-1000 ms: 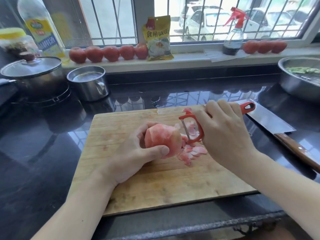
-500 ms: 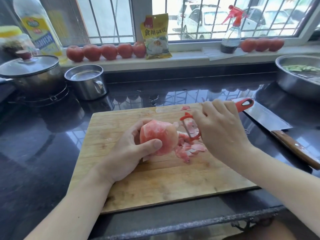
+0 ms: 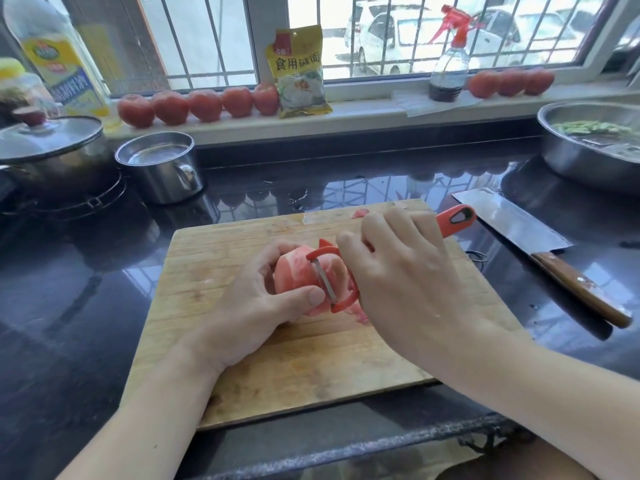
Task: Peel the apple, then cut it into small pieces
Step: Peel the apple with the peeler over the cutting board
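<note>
Now left hand grips the apple; right hand holds peeler against it.

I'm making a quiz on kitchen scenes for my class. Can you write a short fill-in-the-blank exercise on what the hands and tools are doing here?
1. The left hand holds the ____ over the board.
2. The right hand grips a red ____, its blade against the fruit.
3. The cleaver lies on the counter to the ____ of the board.
4. The cleaver's handle is made of ____.

Missing words: apple; peeler; right; wood
</note>
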{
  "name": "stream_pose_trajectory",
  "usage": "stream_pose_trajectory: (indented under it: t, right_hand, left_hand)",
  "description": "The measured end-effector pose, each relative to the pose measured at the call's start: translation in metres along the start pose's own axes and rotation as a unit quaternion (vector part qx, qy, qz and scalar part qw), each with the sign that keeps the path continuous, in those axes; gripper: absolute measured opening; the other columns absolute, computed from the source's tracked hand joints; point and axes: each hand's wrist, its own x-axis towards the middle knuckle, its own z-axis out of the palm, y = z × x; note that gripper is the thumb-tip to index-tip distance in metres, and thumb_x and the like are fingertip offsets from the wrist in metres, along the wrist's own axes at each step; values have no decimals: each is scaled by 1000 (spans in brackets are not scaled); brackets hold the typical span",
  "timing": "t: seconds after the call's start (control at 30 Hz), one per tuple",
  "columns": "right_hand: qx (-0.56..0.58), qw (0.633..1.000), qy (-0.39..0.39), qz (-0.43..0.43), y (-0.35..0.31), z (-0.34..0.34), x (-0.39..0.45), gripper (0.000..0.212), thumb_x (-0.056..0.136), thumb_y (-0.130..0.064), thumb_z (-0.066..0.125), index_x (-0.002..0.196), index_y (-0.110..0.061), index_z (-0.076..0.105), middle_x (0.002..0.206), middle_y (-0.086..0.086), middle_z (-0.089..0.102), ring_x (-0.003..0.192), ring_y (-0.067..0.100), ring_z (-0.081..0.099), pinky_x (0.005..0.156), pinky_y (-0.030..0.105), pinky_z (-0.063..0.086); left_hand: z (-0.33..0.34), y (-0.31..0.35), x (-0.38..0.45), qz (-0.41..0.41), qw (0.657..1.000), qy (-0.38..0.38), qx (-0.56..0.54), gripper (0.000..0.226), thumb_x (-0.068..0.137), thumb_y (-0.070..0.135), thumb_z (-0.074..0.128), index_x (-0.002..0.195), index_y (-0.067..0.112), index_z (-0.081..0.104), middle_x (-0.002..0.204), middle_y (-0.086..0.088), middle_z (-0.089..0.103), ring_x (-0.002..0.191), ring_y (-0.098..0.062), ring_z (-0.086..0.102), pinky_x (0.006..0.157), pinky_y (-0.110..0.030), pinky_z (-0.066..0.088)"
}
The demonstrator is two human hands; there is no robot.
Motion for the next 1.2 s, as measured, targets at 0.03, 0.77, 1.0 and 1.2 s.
stream_pose_trajectory:
  t: [0.03, 0.77, 1.0, 1.2]
  right_hand:
    - [-2, 1000, 4, 7, 0, 4, 0, 22, 81, 0, 42, 88, -11, 60, 84, 9, 55, 85, 35, 53, 80, 46, 38]
    - [-1, 998, -51, 38, 29, 4, 2, 23, 86, -6, 60, 105, -18, 62, 92, -1, 54, 88, 25, 47, 83, 38, 36]
    - [-15, 998, -50, 44, 8, 8, 1, 25, 79, -4, 41, 93, -12, 60, 87, 7, 56, 87, 33, 53, 86, 44, 39]
    - [-75, 984, -127, 101, 40, 39, -15, 24, 76, 1, 57, 92, -15, 62, 88, 5, 57, 89, 30, 51, 78, 39, 30]
  left_hand:
    - [0, 0, 0, 1, 1000, -2, -4, 62, 70, 26, 86, 122, 8, 59, 88, 3, 73, 73, -9, 69, 58, -17, 52]
    - [0, 1, 0, 22, 998, 9, 55, 64, 71, 13, 86, 129, 20, 59, 113, 6, 71, 99, -14, 72, 80, -21, 56]
    - [1, 2, -2, 25, 998, 17, 53, 58, 71, 14, 85, 121, 19, 58, 101, 7, 71, 86, -10, 70, 71, -20, 56]
    - [-4, 0, -1, 21, 999, 44, 19, 59, 68, 30, 90, 120, 31, 61, 105, 7, 68, 87, -12, 67, 65, -24, 54]
